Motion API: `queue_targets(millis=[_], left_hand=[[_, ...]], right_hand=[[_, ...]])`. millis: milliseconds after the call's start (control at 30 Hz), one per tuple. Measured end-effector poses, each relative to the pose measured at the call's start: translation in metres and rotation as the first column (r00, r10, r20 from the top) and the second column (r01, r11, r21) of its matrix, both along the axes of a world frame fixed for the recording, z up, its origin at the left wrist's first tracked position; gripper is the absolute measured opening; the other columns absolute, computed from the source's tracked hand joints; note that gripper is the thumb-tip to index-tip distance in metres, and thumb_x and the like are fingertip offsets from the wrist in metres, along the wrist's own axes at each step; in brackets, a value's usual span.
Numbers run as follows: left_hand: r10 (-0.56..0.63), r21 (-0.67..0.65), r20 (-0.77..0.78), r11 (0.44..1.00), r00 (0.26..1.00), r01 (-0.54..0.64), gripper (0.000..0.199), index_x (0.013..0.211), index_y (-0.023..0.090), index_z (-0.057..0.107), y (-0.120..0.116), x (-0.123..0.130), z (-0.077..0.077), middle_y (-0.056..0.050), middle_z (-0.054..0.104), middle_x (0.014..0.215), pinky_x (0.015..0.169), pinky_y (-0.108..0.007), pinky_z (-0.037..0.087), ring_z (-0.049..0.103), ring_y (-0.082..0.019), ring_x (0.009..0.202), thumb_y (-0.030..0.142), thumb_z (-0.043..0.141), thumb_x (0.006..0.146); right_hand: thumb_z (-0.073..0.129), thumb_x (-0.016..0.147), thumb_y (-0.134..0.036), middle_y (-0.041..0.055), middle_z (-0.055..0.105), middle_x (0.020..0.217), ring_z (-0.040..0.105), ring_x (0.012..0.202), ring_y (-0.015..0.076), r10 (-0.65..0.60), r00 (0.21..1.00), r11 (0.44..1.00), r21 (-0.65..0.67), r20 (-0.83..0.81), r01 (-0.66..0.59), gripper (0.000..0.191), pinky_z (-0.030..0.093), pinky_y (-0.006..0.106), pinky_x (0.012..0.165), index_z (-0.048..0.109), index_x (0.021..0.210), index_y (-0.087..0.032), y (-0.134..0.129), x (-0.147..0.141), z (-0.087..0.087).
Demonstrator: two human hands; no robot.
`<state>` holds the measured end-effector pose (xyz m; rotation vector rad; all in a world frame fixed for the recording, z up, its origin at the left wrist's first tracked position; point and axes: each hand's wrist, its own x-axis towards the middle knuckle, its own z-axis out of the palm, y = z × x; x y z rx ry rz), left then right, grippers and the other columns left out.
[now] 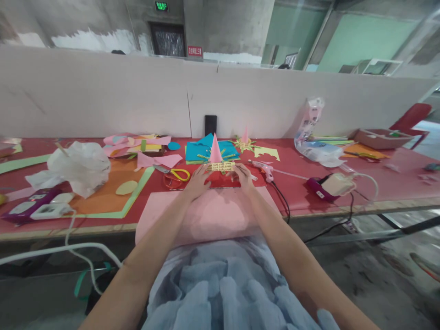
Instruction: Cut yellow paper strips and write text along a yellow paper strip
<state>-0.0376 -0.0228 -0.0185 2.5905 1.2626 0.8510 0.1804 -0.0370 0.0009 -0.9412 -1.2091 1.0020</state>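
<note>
A small paper piece with a pink cone (215, 152) on top and a printed yellowish band (220, 167) at its front stands at the middle of the table, with green spikes round it. My left hand (198, 183) is at the band's left end, thumb and fingers apart. At the right end of the band, my right hand (243, 176) touches it with its fingertips. Under my wrists lies a pink sheet (220, 213) along the table's near edge. Yellow-handled scissors (179, 174) rest just left of my left hand, and a pink glue gun (266, 171) lies right of my right hand.
Blue sheets (197, 149), a second pink cone piece (245, 141) and a black phone (211, 124) are behind. Paper scraps (132, 144), a crumpled white bag (82, 167) and a purple power strip (32, 206) lie left. Another purple strip (321, 189) with cables is right.
</note>
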Motion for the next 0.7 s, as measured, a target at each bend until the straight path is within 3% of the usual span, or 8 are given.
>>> queue_targets(millis=[100, 233, 400, 533, 700], left_hand=[[-0.019, -0.006, 0.058, 1.0, 0.998, 0.019, 0.06, 0.139, 0.017, 0.037, 0.004, 0.0, -0.003, -0.007, 0.032, 0.149, 0.115, -0.041, 0.02, 0.022, -0.023, 0.139, 0.021, 0.049, 0.08], [-0.025, -0.052, 0.195, 0.998, 0.981, 0.036, 0.061, 0.139, 0.02, 0.037, 0.004, 0.001, -0.002, -0.005, 0.033, 0.149, 0.115, -0.039, 0.022, 0.027, -0.022, 0.138, 0.022, 0.051, 0.08], [0.048, -0.237, 0.463, 0.969, 0.885, 0.071, 0.065, 0.139, 0.021, 0.038, 0.0, 0.003, 0.005, -0.007, 0.037, 0.146, 0.112, -0.04, 0.025, 0.032, -0.024, 0.136, 0.03, 0.058, 0.077], [0.023, -0.388, 0.625, 0.876, 0.78, 0.286, 0.067, 0.137, 0.024, 0.041, -0.006, 0.0, 0.016, -0.006, 0.037, 0.147, 0.109, -0.04, 0.029, 0.03, -0.026, 0.137, 0.037, 0.063, 0.075], [-0.06, -0.473, 0.662, 0.739, 0.747, 0.479, 0.059, 0.13, 0.031, 0.05, -0.016, -0.004, 0.03, -0.001, 0.044, 0.142, 0.11, -0.041, 0.026, 0.03, -0.027, 0.136, 0.042, 0.065, 0.074]], right_hand=[[0.066, 0.068, -0.051, 0.0, 0.066, 0.062, 0.054, 0.046, 0.0131, 0.061, 0.998, 0.998, -0.008, -0.025, -0.061, 0.035, 0.043, 0.025, 0.044, 0.051, 0.081, -0.022, -0.002, -0.001, 0.002], [0.065, 0.068, -0.054, 0.0007, 0.067, 0.066, 0.055, 0.048, 0.013, 0.104, 0.995, 0.994, -0.037, -0.005, -0.104, 0.036, 0.044, 0.025, 0.044, 0.054, 0.081, -0.022, -0.004, -0.002, 0.003], [0.063, 0.07, -0.057, 0.002, 0.069, 0.07, 0.052, 0.045, 0.0118, 0.068, 0.997, 0.995, -0.069, 0.033, -0.066, 0.038, 0.043, 0.025, 0.042, 0.055, 0.085, -0.022, -0.002, -0.003, 0.001], [0.065, 0.071, -0.053, 0.0032, 0.07, 0.078, 0.055, 0.045, 0.0124, 0.044, 0.993, 0.997, -0.061, 0.109, -0.037, 0.037, 0.048, 0.028, 0.046, 0.058, 0.089, -0.022, -0.001, -0.004, -0.004], [0.065, 0.071, -0.052, 0.0023, 0.066, 0.074, 0.058, 0.05, 0.014, 0.062, 0.975, 0.998, -0.002, 0.215, -0.063, 0.039, 0.05, 0.029, 0.05, 0.063, 0.096, -0.022, -0.003, -0.007, -0.006]])
